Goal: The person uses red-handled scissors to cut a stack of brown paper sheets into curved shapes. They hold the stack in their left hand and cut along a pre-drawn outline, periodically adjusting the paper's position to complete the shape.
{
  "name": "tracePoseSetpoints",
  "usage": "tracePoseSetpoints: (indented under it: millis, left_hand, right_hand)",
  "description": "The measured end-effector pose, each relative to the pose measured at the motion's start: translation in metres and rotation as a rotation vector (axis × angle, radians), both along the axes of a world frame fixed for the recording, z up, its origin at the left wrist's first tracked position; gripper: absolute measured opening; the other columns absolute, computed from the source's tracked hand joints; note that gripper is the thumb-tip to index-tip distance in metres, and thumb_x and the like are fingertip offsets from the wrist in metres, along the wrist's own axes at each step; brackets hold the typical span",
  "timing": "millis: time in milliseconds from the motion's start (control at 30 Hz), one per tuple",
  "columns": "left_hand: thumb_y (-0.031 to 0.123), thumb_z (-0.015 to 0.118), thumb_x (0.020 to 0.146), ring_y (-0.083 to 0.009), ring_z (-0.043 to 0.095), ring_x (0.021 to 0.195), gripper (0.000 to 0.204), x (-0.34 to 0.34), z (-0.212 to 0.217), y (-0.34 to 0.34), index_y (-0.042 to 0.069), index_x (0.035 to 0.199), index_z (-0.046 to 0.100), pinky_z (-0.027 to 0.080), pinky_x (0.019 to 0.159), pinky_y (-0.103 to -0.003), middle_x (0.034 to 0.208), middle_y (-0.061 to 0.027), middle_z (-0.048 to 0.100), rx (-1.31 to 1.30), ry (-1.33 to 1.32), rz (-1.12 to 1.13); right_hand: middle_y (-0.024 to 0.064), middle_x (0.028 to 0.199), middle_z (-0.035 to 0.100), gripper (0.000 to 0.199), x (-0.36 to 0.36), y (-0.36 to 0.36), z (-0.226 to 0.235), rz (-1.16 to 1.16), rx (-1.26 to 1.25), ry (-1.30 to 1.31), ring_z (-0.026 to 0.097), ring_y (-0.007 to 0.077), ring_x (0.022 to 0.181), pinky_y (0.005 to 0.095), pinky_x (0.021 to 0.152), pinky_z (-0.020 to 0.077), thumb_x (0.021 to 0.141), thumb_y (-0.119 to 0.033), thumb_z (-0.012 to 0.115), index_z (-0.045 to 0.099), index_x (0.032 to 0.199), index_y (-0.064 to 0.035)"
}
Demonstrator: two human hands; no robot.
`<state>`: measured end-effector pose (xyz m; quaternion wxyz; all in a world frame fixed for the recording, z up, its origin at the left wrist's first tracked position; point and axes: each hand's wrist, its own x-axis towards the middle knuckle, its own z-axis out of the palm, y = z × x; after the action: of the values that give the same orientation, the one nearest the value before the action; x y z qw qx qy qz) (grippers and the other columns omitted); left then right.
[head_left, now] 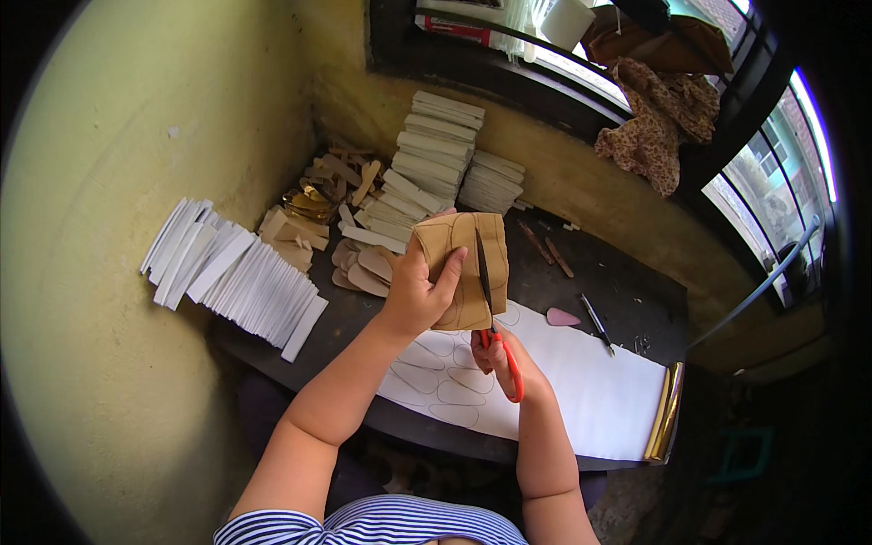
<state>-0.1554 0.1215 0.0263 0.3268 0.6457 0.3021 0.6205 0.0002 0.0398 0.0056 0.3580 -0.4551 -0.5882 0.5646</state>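
My left hand (427,283) grips a piece of brown cardboard (461,238) with curved outlines drawn on it, thumb on the face towards me. In my right hand (510,356) is a pair of scissors (514,374) with orange-red handles. The dark blades point away from me and lie along the right part of the cardboard; how far they have cut in I cannot tell. Beneath both hands a white sheet (581,400) with traced teardrop shapes spreads over the dark table (627,272).
Stacks of folded white strips (436,150) stand at the back, with more white strips (259,282) at the left. Brown cut pieces (363,268) lie between them. Right of the cardboard are a pen (597,324), a pink teardrop piece (563,317) and a gold roll (668,413). A patterned cloth (649,127) hangs at the window.
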Motion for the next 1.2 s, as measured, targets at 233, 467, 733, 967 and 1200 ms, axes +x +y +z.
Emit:
tracePoseSetpoints:
  millis: [233, 467, 733, 967, 1200]
  left_hand:
    - [0.007, 0.053, 0.086, -0.0169, 0.052, 0.099, 0.037, 0.0007, -0.0043, -0.0002, -0.004, 0.119, 0.039, 0.04, 0.086, -0.027, 0.107, -0.0122, 0.053, -0.031, -0.06, -0.032]
    - [0.005, 0.051, 0.086, -0.0161, 0.052, 0.099, 0.037, 0.0022, -0.0003, -0.003, -0.004, 0.119, 0.038, 0.04, 0.086, -0.027, 0.107, -0.0122, 0.053, -0.014, -0.107, -0.013]
    - [0.004, 0.052, 0.085, -0.0159, 0.054, 0.096, 0.038, 0.0012, -0.0021, -0.0022, -0.004, 0.12, 0.038, 0.042, 0.084, -0.027, 0.106, -0.0118, 0.054, -0.026, -0.104, 0.006]
    - [0.003, 0.052, 0.084, -0.0142, 0.052, 0.098, 0.04, 0.0049, -0.0034, -0.0037, -0.003, 0.121, 0.037, 0.041, 0.086, -0.026, 0.107, -0.0104, 0.053, -0.028, -0.104, -0.061]
    - [0.003, 0.052, 0.085, -0.0138, 0.051, 0.099, 0.04, 0.0059, -0.0021, -0.0068, -0.003, 0.121, 0.037, 0.04, 0.087, -0.025, 0.108, -0.0099, 0.052, -0.028, -0.078, -0.073]
  right_hand:
    - [-0.0008, 0.063, 0.033, 0.073, 0.0019, -0.0012, 0.0004, 0.016, -0.032, 0.038, 0.029, 0.0083, 0.053, 0.0219, 0.047, 0.026, 0.071, -0.076, 0.038, 0.04, 0.083, -0.0036]
    - [-0.0019, 0.062, 0.032, 0.071, -0.0022, -0.001, -0.0041, -0.036, -0.071, 0.103, 0.026, 0.0061, 0.05, 0.0201, 0.042, 0.0205, 0.069, -0.071, 0.049, 0.043, 0.085, -0.002]
    - [-0.0025, 0.062, 0.033, 0.072, -0.0021, -0.0022, 0.0031, -0.043, -0.147, 0.106, 0.026, 0.0057, 0.049, 0.0198, 0.041, 0.0195, 0.067, -0.07, 0.053, 0.043, 0.084, -0.0014]
    - [-0.0013, 0.064, 0.038, 0.076, -0.0008, -0.0008, -0.0008, -0.018, -0.056, 0.098, 0.034, 0.0067, 0.053, 0.0202, 0.045, 0.0281, 0.066, -0.076, 0.045, 0.045, 0.085, -0.0025]
    - [-0.0024, 0.062, 0.031, 0.078, -0.0056, -0.0015, 0.0029, -0.011, -0.077, 0.138, 0.026, 0.0066, 0.05, 0.0206, 0.043, 0.0227, 0.064, -0.08, 0.04, 0.039, 0.083, -0.0037]
